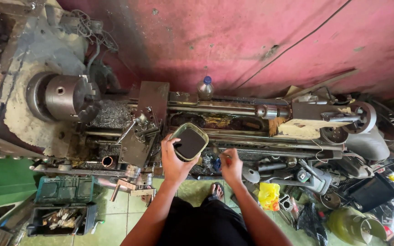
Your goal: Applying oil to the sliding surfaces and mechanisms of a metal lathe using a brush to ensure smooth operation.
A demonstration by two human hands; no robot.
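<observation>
- The left hand [175, 160] is wrapped around a can [189, 141], fingers and thumb closed on its side, holding it above the front edge of the lathe [215, 120], about midway along the bed.
- The can is a rounded-rectangular tin with a pale green rim, open at the top; inside lies a flat, very dark liquid with a faint sheen.
- The right hand [231, 166] hovers just right of the can over the lathe's front rail, its fingers curled together; something small and red seems pinched in them, but it is too small to tell what.
- The lower part of the can is hidden behind the left hand.
- Both forearms run out of the bottom edge, and one sandalled foot [215, 190] shows between them on pale green floor tiles.
- The chuck [67, 96] at the lathe's left end is smooth grey steel, cylindrical; curled metal shavings lie heaped beside it.
- A clear plastic bottle [205, 88] with a blue cap stands at the back edge of the lathe against the scuffed pink wall.
- A green toolbox [65, 190] sits on the floor at the left; the heap of parts at the right is hard to sort out.
</observation>
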